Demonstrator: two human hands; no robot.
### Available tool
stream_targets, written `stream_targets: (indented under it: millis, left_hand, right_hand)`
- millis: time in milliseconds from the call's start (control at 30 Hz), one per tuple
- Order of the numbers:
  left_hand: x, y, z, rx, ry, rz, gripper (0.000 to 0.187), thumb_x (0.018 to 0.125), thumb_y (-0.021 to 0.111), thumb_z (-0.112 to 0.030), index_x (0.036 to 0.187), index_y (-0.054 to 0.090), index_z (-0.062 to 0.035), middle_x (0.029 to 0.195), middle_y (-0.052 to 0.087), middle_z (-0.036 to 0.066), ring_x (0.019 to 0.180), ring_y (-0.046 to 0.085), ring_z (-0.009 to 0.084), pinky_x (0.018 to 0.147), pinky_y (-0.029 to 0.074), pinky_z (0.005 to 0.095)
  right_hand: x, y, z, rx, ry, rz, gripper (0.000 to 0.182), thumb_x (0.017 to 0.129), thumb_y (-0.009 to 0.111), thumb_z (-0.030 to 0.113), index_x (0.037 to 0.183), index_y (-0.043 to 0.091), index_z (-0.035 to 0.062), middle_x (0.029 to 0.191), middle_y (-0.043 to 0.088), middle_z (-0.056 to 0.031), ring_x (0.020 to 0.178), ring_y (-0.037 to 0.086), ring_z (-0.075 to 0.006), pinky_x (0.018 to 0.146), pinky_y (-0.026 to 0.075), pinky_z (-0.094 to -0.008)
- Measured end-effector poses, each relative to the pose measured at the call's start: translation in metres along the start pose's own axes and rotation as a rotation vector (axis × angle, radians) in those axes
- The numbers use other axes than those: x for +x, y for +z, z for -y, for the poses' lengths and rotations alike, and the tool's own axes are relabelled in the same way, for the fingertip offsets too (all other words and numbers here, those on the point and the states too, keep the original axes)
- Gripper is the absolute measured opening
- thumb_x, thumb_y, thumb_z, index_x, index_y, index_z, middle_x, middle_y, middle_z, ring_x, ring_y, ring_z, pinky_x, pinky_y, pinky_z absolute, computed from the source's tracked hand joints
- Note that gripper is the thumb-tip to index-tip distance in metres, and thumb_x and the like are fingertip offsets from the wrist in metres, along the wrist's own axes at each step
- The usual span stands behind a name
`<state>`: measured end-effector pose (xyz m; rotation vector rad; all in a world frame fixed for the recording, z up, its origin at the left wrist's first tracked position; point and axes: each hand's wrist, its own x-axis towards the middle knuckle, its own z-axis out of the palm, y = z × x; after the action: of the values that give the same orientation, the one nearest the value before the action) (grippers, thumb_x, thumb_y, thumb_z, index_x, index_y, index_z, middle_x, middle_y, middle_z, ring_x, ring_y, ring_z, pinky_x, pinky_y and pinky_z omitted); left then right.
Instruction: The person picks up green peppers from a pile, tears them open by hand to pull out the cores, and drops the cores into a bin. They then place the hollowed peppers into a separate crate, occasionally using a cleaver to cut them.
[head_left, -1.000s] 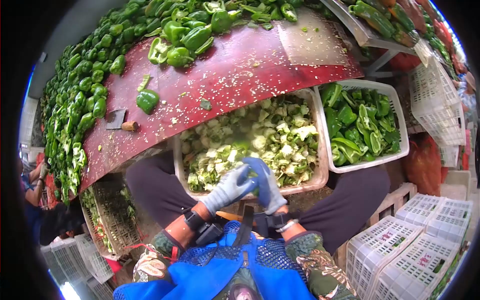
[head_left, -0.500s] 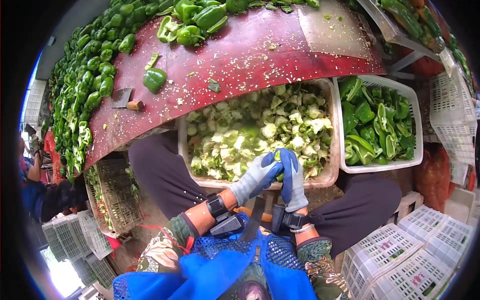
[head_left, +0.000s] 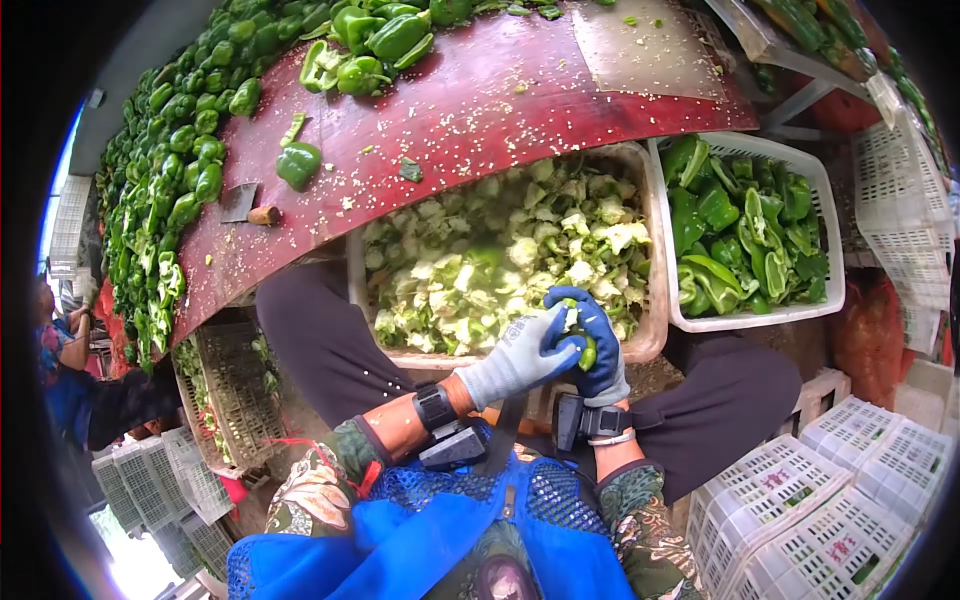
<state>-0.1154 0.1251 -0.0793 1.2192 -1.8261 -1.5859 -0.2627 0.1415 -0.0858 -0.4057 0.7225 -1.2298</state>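
Observation:
Both gloved hands meet over the near edge of a crate (head_left: 655, 270) full of pale green pepper cores (head_left: 470, 290). My right hand (head_left: 603, 350) is closed around a green pepper piece (head_left: 588, 353), which shows partly between the fingers. My left hand (head_left: 520, 355), in a grey and blue glove, is closed with its thumb and fingertips against the same piece. The gloves hide much of the pepper. Just right of the hands stands a white crate (head_left: 835, 260) of cut green pepper pieces (head_left: 750, 240).
A red table (head_left: 440, 120) strewn with seeds holds a heap of green peppers (head_left: 170, 150), a loose pepper (head_left: 298, 165) and a cleaver (head_left: 240, 203) with a wooden handle. White crates (head_left: 780, 500) are stacked at lower right. Another person (head_left: 70, 350) is at far left.
My hands have shifted slightly right and turned, so more of the green pepper piece shows between them. The camera view has moved a little.

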Motion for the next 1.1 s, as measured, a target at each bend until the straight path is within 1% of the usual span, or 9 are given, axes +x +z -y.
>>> stream_targets:
  millis: [100, 167, 267, 400, 500, 700, 833, 967, 1100]
  left_hand:
    - [0.005, -0.013, -0.027, 0.325, 0.056, -0.011, 0.031, 0.086, 0.063, -0.028, 0.101, 0.057, -0.0013, 0.081, 0.063, 0.023, 0.079, 0.063, 0.0409, 0.067, 0.048, 0.0461]
    - [0.016, -0.018, -0.029, 0.340, -0.171, 0.003, 0.025, 0.087, 0.063, -0.025, 0.095, 0.059, -0.0022, 0.069, 0.054, 0.008, 0.060, 0.049, 0.0155, 0.057, 0.043, 0.0317]
    - [0.023, -0.006, -0.030, -0.466, -0.297, -0.049, 0.014, 0.091, 0.055, -0.019, 0.091, 0.059, -0.0057, 0.074, 0.052, -0.007, 0.062, 0.045, 0.0074, 0.056, 0.040, 0.0257]
    - [0.017, -0.012, -0.035, -0.899, -0.619, 0.042, 0.012, 0.093, 0.049, -0.020, 0.099, 0.057, -0.0130, 0.066, 0.044, -0.004, 0.046, 0.036, 0.0023, 0.035, 0.024, 0.0187]
    - [0.031, -0.034, -0.037, -1.029, -0.324, -0.028, 0.016, 0.095, 0.049, -0.018, 0.106, 0.059, -0.0103, 0.068, 0.046, -0.005, 0.047, 0.037, 0.0013, 0.035, 0.026, 0.0172]
    - [0.041, -0.089, 0.007, 1.100, 0.319, -0.378, 0.041, 0.088, 0.065, -0.021, 0.127, 0.057, -0.0105, 0.109, 0.056, 0.012, 0.076, 0.061, 0.0226, 0.071, 0.052, 0.0331]
    - [0.029, -0.103, -0.048, 0.516, 0.042, -0.229, 0.037, 0.086, 0.068, -0.017, 0.121, 0.060, -0.0089, 0.109, 0.058, 0.014, 0.088, 0.062, 0.0310, 0.076, 0.049, 0.0379]
    - [0.041, -0.119, -0.034, 0.713, 0.298, -0.256, 0.032, 0.087, 0.067, -0.019, 0.116, 0.063, -0.0085, 0.101, 0.058, 0.015, 0.088, 0.061, 0.0341, 0.077, 0.049, 0.0391]
    - [0.052, -0.152, -0.054, 0.682, 0.242, -0.163, 0.033, 0.085, 0.068, -0.020, 0.116, 0.062, -0.0078, 0.097, 0.057, 0.013, 0.084, 0.063, 0.0318, 0.072, 0.050, 0.0385]
  right_hand:
    - [0.002, -0.023, -0.033, -0.734, -0.497, -0.010, 0.032, 0.089, 0.056, 0.012, 0.121, 0.056, 0.0026, 0.114, 0.063, -0.0082, 0.099, 0.061, -0.0184, 0.090, 0.048, -0.0302]
    - [0.000, 0.000, -0.021, -0.990, -0.488, -0.207, 0.029, 0.082, 0.066, 0.006, 0.110, 0.062, 0.0023, 0.108, 0.065, -0.0131, 0.097, 0.064, -0.0229, 0.081, 0.051, -0.0331]
    - [0.008, 0.031, -0.008, -0.356, -0.224, -0.573, 0.022, 0.092, 0.063, 0.018, 0.102, 0.065, -0.0017, 0.098, 0.065, -0.0049, 0.086, 0.057, -0.0112, 0.079, 0.047, -0.0276]
    - [0.007, 0.009, 0.004, -0.433, -0.395, -0.328, 0.024, 0.091, 0.062, 0.015, 0.108, 0.064, -0.0014, 0.104, 0.065, -0.0079, 0.091, 0.059, -0.0141, 0.082, 0.047, -0.0280]
    - [0.006, -0.021, -0.004, 0.708, 0.002, 0.080, 0.029, 0.098, 0.054, 0.025, 0.118, 0.058, 0.0046, 0.105, 0.063, -0.0081, 0.085, 0.058, -0.0148, 0.064, 0.050, -0.0278]
    - [0.002, 0.008, 0.034, 0.610, -0.019, -0.024, 0.049, 0.099, 0.049, 0.041, 0.131, 0.051, 0.0041, 0.118, 0.060, -0.0148, 0.092, 0.060, -0.0215, 0.067, 0.055, -0.0343]
    - [0.011, 0.008, 0.042, 0.525, -0.057, 0.178, 0.051, 0.098, 0.051, 0.038, 0.136, 0.047, 0.0042, 0.123, 0.058, -0.0170, 0.093, 0.061, -0.0225, 0.068, 0.056, -0.0353]
    - [0.048, 0.004, 0.035, -1.677, -0.253, -0.195, 0.026, 0.083, 0.067, 0.020, 0.106, 0.066, 0.0090, 0.105, 0.063, -0.0129, 0.098, 0.061, -0.0285, 0.086, 0.050, -0.0367]
    - [0.060, -0.004, 0.125, -1.591, -0.589, -0.286, 0.026, 0.079, 0.069, 0.015, 0.104, 0.066, 0.0101, 0.100, 0.063, -0.0156, 0.099, 0.059, -0.0340, 0.089, 0.047, -0.0432]
